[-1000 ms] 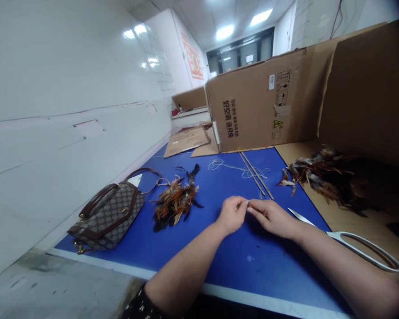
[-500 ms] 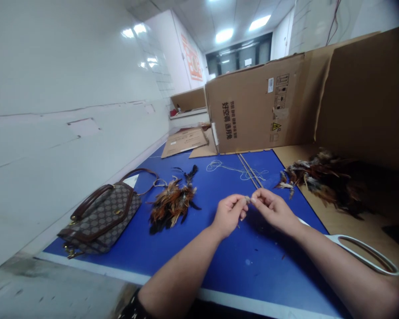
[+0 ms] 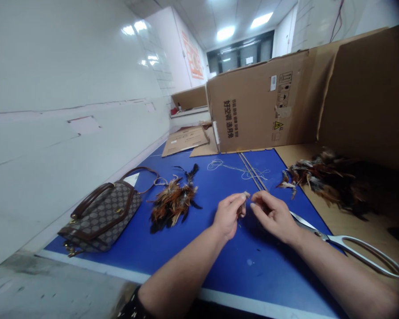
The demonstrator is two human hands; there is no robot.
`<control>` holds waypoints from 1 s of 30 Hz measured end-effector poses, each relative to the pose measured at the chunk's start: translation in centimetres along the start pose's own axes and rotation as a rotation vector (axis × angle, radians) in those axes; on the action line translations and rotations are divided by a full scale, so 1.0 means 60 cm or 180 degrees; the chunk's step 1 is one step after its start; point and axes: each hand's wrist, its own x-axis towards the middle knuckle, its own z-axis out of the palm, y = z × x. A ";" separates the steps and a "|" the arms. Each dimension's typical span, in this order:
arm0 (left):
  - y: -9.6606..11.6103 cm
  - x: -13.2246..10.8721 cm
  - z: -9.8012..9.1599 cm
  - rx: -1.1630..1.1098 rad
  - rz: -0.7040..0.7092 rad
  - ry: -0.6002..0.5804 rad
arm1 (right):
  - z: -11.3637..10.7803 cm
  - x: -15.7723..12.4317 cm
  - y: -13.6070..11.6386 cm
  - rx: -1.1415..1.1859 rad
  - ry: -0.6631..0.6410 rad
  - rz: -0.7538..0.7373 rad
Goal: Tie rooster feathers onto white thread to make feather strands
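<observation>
Both hands meet above the blue table top (image 3: pixel 219 261). My left hand (image 3: pixel 228 215) pinches a small brown feather (image 3: pixel 243 205) between thumb and fingers, its pale quill end pointing up. My right hand (image 3: pixel 275 215) is close beside it with the fingertips pinched together near the quill; what they hold is too small to make out. A bundle of orange and black feathers (image 3: pixel 173 200) lies on the table to the left of my left hand.
A patterned handbag (image 3: pixel 103 215) rests at the left by the wall. Large scissors (image 3: pixel 349 249) lie to the right of my right hand. Thin sticks (image 3: pixel 252 175) and white string (image 3: pixel 231 167) lie further back. A loose feather heap (image 3: pixel 332 179) sits before cardboard boxes (image 3: pixel 266 106).
My hands have shifted slightly and the fingertips parted a little. The feather now shows hanging from my left fingers. The view has moved a bit.
</observation>
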 end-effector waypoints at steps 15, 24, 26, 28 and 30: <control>-0.007 0.004 0.000 -0.0316 -0.0136 0.0363 | -0.002 0.009 -0.001 0.0294 -0.0418 -0.0033; -0.001 0.000 0.001 -0.0094 -0.0058 0.0083 | -0.021 0.013 -0.010 0.0776 -0.0671 0.0470; -0.002 0.000 0.001 -0.0120 -0.0038 0.0095 | -0.017 0.010 -0.007 0.0729 -0.0568 0.0575; -0.003 -0.001 0.002 -0.0139 -0.0017 0.0145 | -0.011 0.009 -0.003 0.0533 -0.0451 0.0463; -0.003 -0.001 0.003 -0.0137 0.0037 0.0207 | -0.005 0.008 0.001 0.0323 -0.0360 0.0271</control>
